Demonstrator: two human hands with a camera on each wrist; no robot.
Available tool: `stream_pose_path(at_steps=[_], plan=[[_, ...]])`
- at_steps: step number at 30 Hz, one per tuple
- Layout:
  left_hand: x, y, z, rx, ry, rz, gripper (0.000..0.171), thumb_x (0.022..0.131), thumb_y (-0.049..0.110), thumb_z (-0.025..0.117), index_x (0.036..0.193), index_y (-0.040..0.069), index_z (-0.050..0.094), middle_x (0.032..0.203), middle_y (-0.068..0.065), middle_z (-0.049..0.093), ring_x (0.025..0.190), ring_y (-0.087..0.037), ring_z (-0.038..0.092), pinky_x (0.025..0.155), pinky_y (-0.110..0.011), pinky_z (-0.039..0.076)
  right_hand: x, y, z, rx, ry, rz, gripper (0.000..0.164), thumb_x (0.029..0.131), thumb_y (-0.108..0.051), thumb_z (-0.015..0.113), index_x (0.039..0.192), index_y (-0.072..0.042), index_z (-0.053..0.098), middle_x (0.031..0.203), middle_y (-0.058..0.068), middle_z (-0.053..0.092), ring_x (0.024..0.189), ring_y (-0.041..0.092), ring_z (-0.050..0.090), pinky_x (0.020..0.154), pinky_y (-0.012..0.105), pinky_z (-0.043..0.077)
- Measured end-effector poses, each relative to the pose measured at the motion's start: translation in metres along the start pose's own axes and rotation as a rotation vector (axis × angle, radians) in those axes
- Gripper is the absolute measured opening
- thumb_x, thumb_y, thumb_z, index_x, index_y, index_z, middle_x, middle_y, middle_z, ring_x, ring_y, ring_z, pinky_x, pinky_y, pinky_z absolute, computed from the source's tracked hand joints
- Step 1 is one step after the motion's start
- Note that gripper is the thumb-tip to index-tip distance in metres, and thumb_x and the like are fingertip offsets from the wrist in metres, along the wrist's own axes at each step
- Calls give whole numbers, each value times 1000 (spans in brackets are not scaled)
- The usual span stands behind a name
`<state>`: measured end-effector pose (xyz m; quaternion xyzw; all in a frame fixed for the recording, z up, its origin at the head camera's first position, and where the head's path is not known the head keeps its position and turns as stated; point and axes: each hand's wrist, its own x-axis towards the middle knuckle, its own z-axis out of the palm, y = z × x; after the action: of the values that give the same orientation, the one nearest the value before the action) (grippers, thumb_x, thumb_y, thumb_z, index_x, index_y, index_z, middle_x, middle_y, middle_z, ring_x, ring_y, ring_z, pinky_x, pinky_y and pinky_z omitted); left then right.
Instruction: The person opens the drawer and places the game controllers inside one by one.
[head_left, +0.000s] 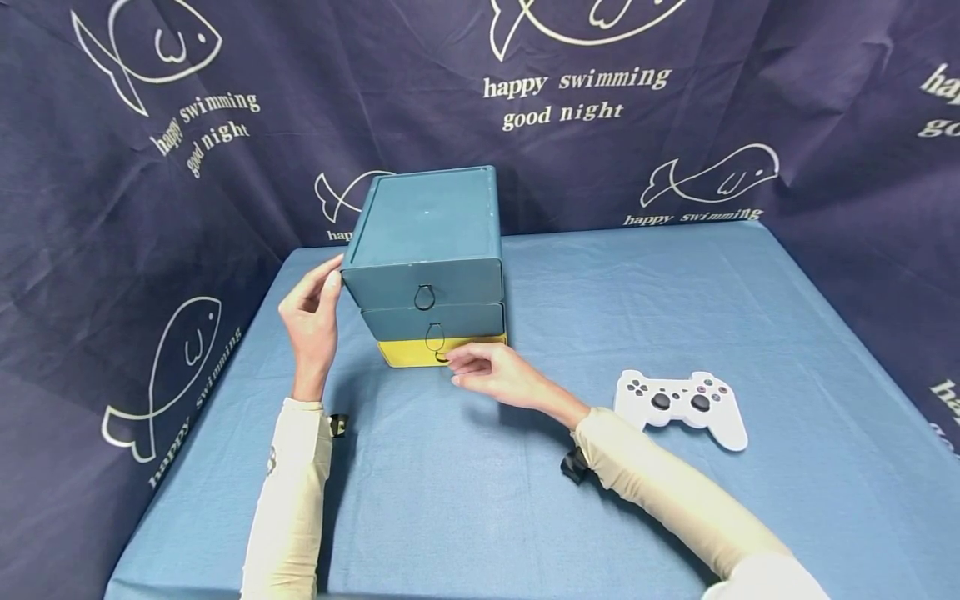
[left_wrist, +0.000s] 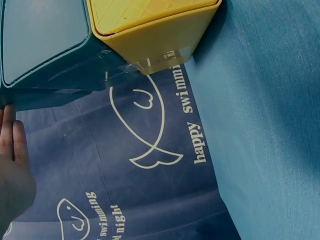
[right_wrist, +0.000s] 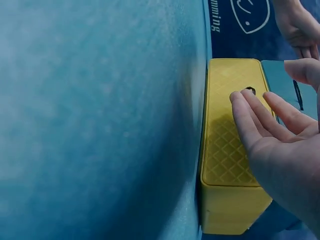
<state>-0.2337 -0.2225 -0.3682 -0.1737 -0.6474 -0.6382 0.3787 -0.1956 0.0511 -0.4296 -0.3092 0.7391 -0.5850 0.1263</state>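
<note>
With a straight-fingered left hand (head_left: 311, 321) steadying the drawer stack (head_left: 423, 217) (lightly tbh), hook its bottom loop (head_left: 441, 357) with that loose-fingered right hand (head_left: 501, 375).

– What to make of the teal drawers (head_left: 427, 217)?

– Looks like moulded plastic, smooth on top, with a low sheen.

– And of the yellow drawer (right_wrist: 225, 155)?

– Plastic again, by the look, but embossed with a diamond grid across the front (rougher than the teal), then plain and smooth along the side.

– Same for the game controller (head_left: 678, 407)?

– Smooth white plastic, yes, with duller black thumbsticks (head_left: 661, 402).

– And for cloth?

– Plenty: a matt blue tablecloth (head_left: 600, 308), finely woven and lightly creased; a matt navy curtain (head_left: 420, 92) with printed white lettering, softly rumpled; thin cream sleeves (head_left: 288, 492), wrinkled.

– And for the black loops (head_left: 425, 308)?

– Cord or wire, hard to tell.
</note>
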Motion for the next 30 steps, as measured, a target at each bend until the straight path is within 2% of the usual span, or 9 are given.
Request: stream_pose_path(at_steps=[3,10,17,30], plan=[[0,-1,1,-9,0,-5,25,97,1,66,118,-11,72,113,-14,75,94,-12,71,87,-24,52,3,0,1,-19,2,2,39,96,-1,65,133,10,62,122,30,67,111,30,68,98,31,52],[0,1,1,7,-2,5,25,97,1,66,118,-11,73,113,-14,75,94,-12,71,88,-25,53,10,3,1,-61,-2,63,40,95,-2,65,134,7,63,119,26,69,108,28,69,95,29,53],[1,1,1,8,5,9,25,97,1,67,118,-11,73,113,-15,75,95,-12,71,88,-25,53,13,3,2,-63,-29,65,42,94,-3,66,135,7,62,121,26,68,109,27,68,96,30,52],[0,0,0,-1,4,1,26,97,1,66,118,-12,72,112,-13,76,95,-13,72,89,-25,53,15,5,4,-50,-47,75,39,93,-2,69,130,10,63,122,28,67,115,36,65,96,27,52]])
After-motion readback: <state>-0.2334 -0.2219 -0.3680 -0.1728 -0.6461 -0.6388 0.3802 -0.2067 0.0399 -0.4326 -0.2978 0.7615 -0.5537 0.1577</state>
